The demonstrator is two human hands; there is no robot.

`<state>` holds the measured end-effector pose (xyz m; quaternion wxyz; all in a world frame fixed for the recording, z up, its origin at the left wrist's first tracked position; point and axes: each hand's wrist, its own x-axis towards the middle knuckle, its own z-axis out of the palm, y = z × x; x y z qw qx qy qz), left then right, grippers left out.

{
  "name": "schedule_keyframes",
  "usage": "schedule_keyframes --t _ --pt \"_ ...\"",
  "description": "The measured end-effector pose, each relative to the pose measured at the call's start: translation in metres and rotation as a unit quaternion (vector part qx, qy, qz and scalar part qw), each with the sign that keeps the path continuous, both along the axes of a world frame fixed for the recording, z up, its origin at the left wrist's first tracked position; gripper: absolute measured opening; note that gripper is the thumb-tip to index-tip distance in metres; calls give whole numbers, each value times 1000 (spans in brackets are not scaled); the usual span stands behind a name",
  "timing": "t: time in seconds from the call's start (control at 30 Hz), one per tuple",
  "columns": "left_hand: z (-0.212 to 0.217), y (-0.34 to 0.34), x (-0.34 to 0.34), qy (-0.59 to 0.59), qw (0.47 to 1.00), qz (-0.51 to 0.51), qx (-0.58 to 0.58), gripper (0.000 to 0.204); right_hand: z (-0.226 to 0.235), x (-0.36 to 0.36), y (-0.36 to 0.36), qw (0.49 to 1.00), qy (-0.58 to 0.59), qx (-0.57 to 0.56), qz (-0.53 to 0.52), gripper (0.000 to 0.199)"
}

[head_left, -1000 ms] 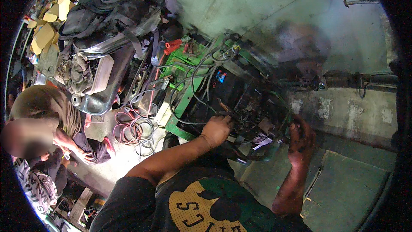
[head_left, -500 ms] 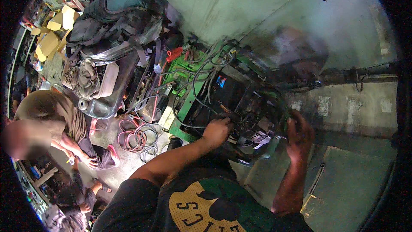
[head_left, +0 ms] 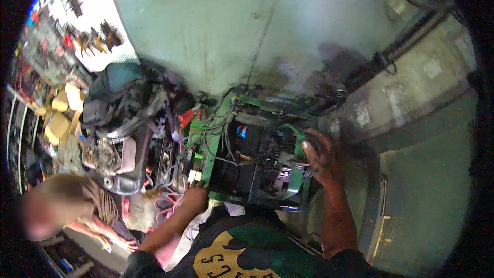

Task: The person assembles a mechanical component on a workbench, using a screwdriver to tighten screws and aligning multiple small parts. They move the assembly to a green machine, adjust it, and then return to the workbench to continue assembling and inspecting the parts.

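Note:
In front of me stands a green metal machine frame (head_left: 208, 167) with a dark, greasy mechanism (head_left: 278, 157) inside. My left hand (head_left: 195, 198) is closed at the frame's near left corner, its fingers curled over the green edge. On the right side, my right hand (head_left: 323, 158) is closed around the edge of a green metal guard (head_left: 296, 136), thumb towards the mechanism. Parts of its fingers are dark and hard to make out. Grey cables (head_left: 210, 128) loop over the frame's left side, near a red-handled clamp (head_left: 186, 118).
A black bag (head_left: 116, 98) and a dark tray with a metal part (head_left: 110, 157) stand to the left. A person (head_left: 98, 208) sits low beyond them. Pink hose (head_left: 163, 207) lies on the floor. A green wall (head_left: 206, 31) rises behind; a pipe (head_left: 370, 67) runs at right.
My left hand has left the mechanism's near side and moved left to the frame's corner. My right hand stays at the right side. The whole view has turned and shifted.

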<state>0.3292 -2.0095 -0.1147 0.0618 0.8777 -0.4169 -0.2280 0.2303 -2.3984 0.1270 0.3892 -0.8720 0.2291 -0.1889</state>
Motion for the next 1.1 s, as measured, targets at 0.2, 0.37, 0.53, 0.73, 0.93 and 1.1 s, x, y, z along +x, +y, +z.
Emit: schedule_keyframes --t 0.2,0.37,0.53,0.73,0.93,1.1 --pt "161 -67 15 37 940 17 -339 57 -39 -17 -66 851 -239 463 -68 60" --pt "260 -167 1 -52 882 -160 -441 66 -44 34 -115 937 -95 315 -121 48" --pt "259 -259 -20 -73 932 -230 -270 43 -129 120 -186 975 96 191 65 49" --pt "294 -303 11 52 952 -299 -23 26 -236 216 -195 913 339 -44 222 83" --pt "283 -299 -5 84 981 -172 20 28 -295 246 -178 871 343 -16 352 83" --pt "300 -313 -6 138 980 -127 67 31 -319 235 -195 894 308 68 319 83"
